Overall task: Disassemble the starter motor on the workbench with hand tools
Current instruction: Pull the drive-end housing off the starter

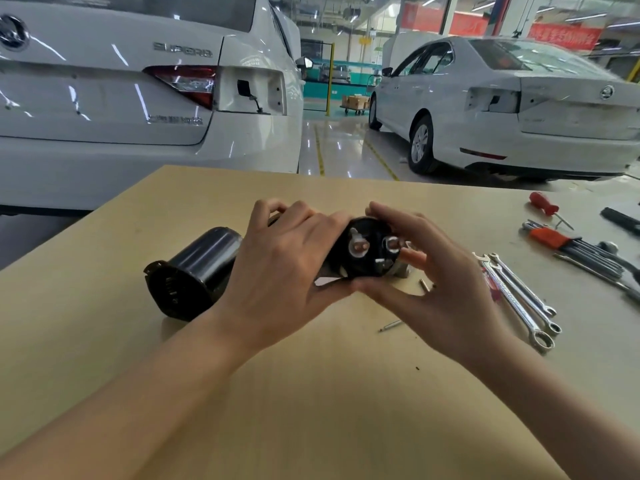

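Observation:
The starter motor lies on the wooden workbench (311, 393) in the middle of the head view. Its black cylindrical motor housing (194, 271) points its open end toward me at the left. The black solenoid (367, 251), with metal terminal studs on its end face, is to the right. My left hand (287, 268) grips the starter body and solenoid from the left. My right hand (440, 285) curls round the solenoid's end from the right, thumb underneath and fingers over the top.
A loose bolt (390, 325) lies on the bench below the hands. Two combination wrenches (519, 299) lie to the right. Farther right are a hex key set (571, 247), a red-handled screwdriver (545, 206) and other dark tools. White cars stand beyond the bench.

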Available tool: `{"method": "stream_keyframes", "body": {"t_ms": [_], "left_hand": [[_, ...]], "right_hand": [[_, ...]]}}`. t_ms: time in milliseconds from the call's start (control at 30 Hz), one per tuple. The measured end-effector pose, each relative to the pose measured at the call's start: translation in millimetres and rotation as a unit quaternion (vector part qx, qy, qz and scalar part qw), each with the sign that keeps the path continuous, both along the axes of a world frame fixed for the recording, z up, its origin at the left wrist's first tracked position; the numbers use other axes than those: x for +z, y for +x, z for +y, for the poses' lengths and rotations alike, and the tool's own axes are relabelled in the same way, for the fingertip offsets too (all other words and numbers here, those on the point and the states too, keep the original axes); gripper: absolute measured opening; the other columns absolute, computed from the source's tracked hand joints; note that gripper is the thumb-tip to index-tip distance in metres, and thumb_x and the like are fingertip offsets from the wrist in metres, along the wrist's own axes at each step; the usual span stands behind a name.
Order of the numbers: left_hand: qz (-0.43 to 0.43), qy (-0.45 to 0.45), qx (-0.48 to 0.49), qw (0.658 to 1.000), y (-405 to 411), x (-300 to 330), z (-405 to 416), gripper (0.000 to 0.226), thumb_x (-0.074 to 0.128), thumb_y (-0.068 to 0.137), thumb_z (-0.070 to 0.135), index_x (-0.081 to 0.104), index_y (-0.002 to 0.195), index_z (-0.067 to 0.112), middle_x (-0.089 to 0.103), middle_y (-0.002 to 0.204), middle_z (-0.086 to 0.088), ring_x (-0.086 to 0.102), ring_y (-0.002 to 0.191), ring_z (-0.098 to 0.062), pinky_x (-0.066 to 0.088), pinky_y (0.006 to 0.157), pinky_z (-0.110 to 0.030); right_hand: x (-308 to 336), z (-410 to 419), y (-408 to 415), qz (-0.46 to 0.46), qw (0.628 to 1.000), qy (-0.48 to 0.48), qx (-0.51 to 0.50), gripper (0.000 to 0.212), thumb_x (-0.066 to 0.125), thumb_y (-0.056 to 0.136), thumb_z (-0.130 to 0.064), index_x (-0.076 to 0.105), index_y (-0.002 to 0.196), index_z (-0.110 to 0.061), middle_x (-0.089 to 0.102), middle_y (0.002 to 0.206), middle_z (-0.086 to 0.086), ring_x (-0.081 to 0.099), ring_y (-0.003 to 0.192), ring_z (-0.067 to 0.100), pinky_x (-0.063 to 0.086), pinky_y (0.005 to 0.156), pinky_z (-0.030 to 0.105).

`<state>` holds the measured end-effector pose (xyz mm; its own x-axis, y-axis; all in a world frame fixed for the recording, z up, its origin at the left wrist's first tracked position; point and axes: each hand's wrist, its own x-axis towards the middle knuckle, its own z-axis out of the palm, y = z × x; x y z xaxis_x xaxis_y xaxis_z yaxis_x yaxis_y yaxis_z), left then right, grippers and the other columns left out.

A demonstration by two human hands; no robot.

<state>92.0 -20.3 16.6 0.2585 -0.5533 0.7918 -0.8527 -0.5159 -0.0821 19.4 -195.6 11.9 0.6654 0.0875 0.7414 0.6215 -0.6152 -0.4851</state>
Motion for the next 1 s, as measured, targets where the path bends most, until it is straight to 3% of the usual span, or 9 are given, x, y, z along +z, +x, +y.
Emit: {"method": "stream_keyframes", "body": {"t_ms": [267, 433, 500, 567, 633, 700, 767, 867, 1000], "left_hand": [[-0.008, 0.03, 0.002, 1.0, 12.9, -23.7, -2.6, 0.052, 0.062, 0.08, 0.051, 0.066, 0.104, 0.005, 0.068, 0.093, -0.001, 0.065, 0.087, -0.025, 0.038, 0.083, -0.04], [-0.004, 0.034, -0.011, 0.999, 16.4, -33.9, -4.1, 0.047, 0.077, 0.07, 0.034, 0.064, 0.104, 0.005, 0.067, 0.092, -0.006, 0.063, 0.085, -0.027, 0.043, 0.082, -0.038], [-0.001, 0.047, -0.019, 0.999, 16.4, -34.5, -3.3, 0.048, 0.07, 0.078, 0.039, 0.061, 0.114, 0.009, 0.067, 0.099, -0.004, 0.062, 0.09, -0.026, 0.043, 0.086, -0.037], [-0.006, 0.076, -0.016, 0.997, 17.1, -35.0, -3.4, 0.049, 0.062, 0.084, 0.042, 0.055, 0.124, 0.015, 0.066, 0.107, -0.004, 0.062, 0.093, -0.025, 0.044, 0.088, -0.039], [-0.017, 0.099, -0.009, 0.995, 17.8, -36.1, -4.0, 0.046, 0.06, 0.086, 0.043, 0.058, 0.125, 0.017, 0.065, 0.11, -0.004, 0.062, 0.094, -0.027, 0.045, 0.088, -0.043], [-0.016, 0.113, -0.005, 0.993, 17.4, -36.7, -5.3, 0.044, 0.058, 0.087, 0.042, 0.059, 0.124, 0.018, 0.064, 0.112, -0.004, 0.061, 0.095, -0.027, 0.045, 0.089, -0.045], [-0.012, 0.118, -0.004, 0.993, 18.4, -37.7, -5.4, 0.044, 0.058, 0.088, 0.042, 0.054, 0.125, 0.02, 0.063, 0.113, -0.004, 0.06, 0.097, -0.027, 0.045, 0.09, -0.046], [-0.003, 0.122, -0.007, 0.993, 21.8, -39.3, -4.9, 0.046, 0.061, 0.087, 0.042, 0.054, 0.127, 0.02, 0.062, 0.117, -0.002, 0.059, 0.1, -0.026, 0.042, 0.093, -0.045], [0.015, 0.125, -0.02, 0.992, 23.7, -39.2, -5.4, 0.054, 0.063, 0.084, 0.049, 0.055, 0.129, 0.021, 0.061, 0.12, 0.001, 0.058, 0.105, -0.023, 0.037, 0.099, -0.041]], "right_hand": [[-18.7, -0.6, 8.4, -0.021, 0.99, -0.128, -0.062, 0.063, 0.08, 0.077, -0.027, 0.054, 0.131, -0.008, 0.059, 0.117, 0.003, 0.059, 0.105, 0.017, 0.053, 0.085, 0.036], [-6.3, -20.5, 5.1, 0.082, 0.968, -0.237, -0.021, 0.084, 0.074, 0.073, -0.055, 0.038, 0.143, -0.026, 0.05, 0.127, -0.011, 0.053, 0.113, 0.006, 0.047, 0.093, 0.026], [3.4, -33.3, 3.2, 0.064, 0.972, -0.217, -0.058, 0.071, 0.067, 0.075, -0.06, 0.051, 0.134, -0.024, 0.058, 0.117, -0.01, 0.058, 0.104, 0.005, 0.048, 0.087, 0.024], [14.5, -49.9, 2.1, 0.041, 0.98, -0.155, -0.116, 0.046, 0.059, 0.082, -0.055, 0.068, 0.108, -0.018, 0.066, 0.09, -0.009, 0.06, 0.078, 0.004, 0.048, 0.073, 0.02], [22.6, -71.2, 4.2, 0.069, 0.976, -0.102, -0.181, 0.042, 0.048, 0.091, -0.05, 0.07, 0.086, -0.014, 0.064, 0.068, -0.004, 0.054, 0.057, 0.006, 0.042, 0.054, 0.016], [27.0, -95.4, 4.3, 0.162, 0.935, -0.107, -0.298, 0.042, 0.046, 0.096, -0.04, 0.069, 0.081, -0.008, 0.059, 0.058, 0.002, 0.048, 0.045, 0.009, 0.035, 0.045, 0.022], [27.0, -120.0, 1.4, 0.31, 0.854, -0.151, -0.39, 0.03, 0.053, 0.095, -0.024, 0.067, 0.081, -0.002, 0.058, 0.058, 0.003, 0.05, 0.045, 0.013, 0.033, 0.042, 0.022], [25.9, -138.5, -4.0, 0.507, 0.76, -0.161, -0.375, 0.025, 0.064, 0.088, -0.02, 0.065, 0.079, 0.004, 0.064, 0.054, 0.01, 0.051, 0.036, 0.017, 0.037, 0.035, 0.02], [28.1, -136.8, -10.2, 0.569, 0.715, -0.175, -0.367, 0.024, 0.07, 0.083, -0.023, 0.063, 0.083, 0.0, 0.066, 0.05, 0.005, 0.05, 0.034, 0.014, 0.037, 0.036, 0.019]]}}
